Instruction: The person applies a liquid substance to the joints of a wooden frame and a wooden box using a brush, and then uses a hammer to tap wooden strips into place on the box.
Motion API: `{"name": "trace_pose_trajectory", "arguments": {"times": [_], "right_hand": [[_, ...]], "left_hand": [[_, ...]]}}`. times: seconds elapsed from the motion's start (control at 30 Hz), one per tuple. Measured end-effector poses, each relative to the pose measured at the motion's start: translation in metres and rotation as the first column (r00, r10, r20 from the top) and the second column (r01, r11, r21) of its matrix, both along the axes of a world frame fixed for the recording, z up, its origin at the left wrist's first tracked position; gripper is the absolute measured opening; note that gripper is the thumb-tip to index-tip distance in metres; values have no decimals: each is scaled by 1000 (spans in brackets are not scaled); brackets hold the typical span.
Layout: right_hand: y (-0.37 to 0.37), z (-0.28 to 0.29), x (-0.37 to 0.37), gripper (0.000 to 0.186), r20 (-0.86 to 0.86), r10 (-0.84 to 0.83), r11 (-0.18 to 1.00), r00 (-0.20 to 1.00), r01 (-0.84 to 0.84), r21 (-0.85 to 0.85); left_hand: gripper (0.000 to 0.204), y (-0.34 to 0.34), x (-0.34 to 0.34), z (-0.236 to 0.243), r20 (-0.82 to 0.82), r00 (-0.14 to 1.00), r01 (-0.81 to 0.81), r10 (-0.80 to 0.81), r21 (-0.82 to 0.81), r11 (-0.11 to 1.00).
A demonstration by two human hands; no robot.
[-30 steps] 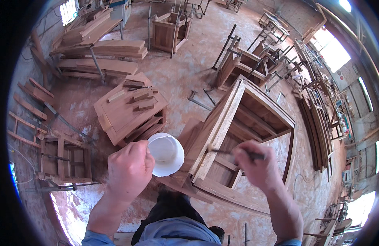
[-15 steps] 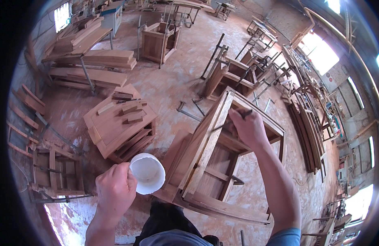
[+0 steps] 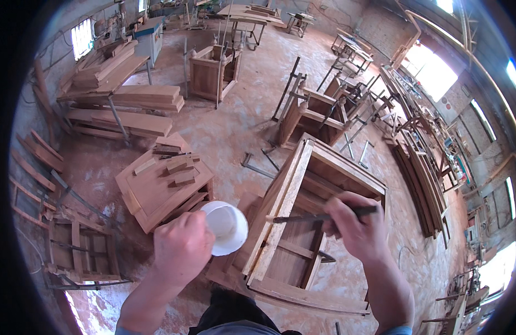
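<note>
In my closed left hand (image 3: 182, 244) is a white cup (image 3: 235, 233), held to the left of a wooden cabinet frame (image 3: 284, 207). The cup tilts a little, and a pale coating shows inside it. My right hand (image 3: 355, 228) grips a slim, dark-handled brush (image 3: 302, 219) over the open side of the frame. The brush lies nearly level, its pale tip pointing left over the long near-left rail. Wet-looking pale streaks run along that rail. Whether the tip touches the wood I cannot tell.
A low wooden cabinet (image 3: 163, 187) with small wood blocks on top stands at left. Ahead are clamped cabinet frames (image 3: 311, 114) and metal clamps on the floor. Long boards (image 3: 417, 187) lean at right; stacked planks (image 3: 138, 97) lie at far left.
My right hand has come back toward me from the frame's far end, swinging the brush out leftward. My left hand has moved the cup right, closer to the frame, and tilted it.
</note>
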State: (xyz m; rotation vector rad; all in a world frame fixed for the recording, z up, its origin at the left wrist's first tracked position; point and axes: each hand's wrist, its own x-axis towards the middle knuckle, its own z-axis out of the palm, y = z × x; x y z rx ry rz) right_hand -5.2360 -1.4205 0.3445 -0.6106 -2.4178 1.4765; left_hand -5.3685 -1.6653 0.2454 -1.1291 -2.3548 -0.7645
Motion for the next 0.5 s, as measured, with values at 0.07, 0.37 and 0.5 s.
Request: {"name": "trace_pose_trajectory", "arguments": {"times": [0.07, 0.37, 0.5], "right_hand": [[-7, 3, 5, 19, -167, 62, 996, 984, -72, -51], [9, -60, -14, 15, 27, 7, 991, 1000, -3, -133], [43, -70, -12, 21, 59, -314, 755, 948, 287, -590]], "left_hand": [[14, 19, -4, 4, -47, 999, 29, -29, 14, 999], [18, 77, -4, 13, -225, 962, 158, -154, -1, 987], [17, 82, -8, 9, -198, 975, 105, -104, -5, 994]]}}
